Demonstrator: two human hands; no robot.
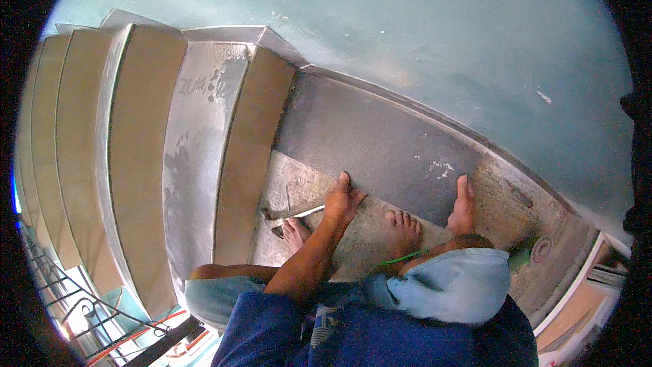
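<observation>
A large dark grey slab [367, 132] lies on the rough floor in front of me, against the wall base, with pale smears near its right end. My left hand [345, 200] is at its near edge, thumb toward the top face and fingers partly bent. At the slab's right end, my right hand [462, 209] grips the edge; some of its fingers are hidden. A tool with a pale straight handle [311, 211] and a dark head lies by my left foot [295, 233]. My right foot [403, 230] stands close to the slab's near edge.
Brown-faced stairs [146, 95] rise on the left, with a wet-stained grey tread [197, 129]. A blue-green wall [441, 20] borders the far side. A green tool with a round disc [541, 250] lies at right; a green cable [401, 258] runs by my right leg. Black railing [75, 306] stands lower left.
</observation>
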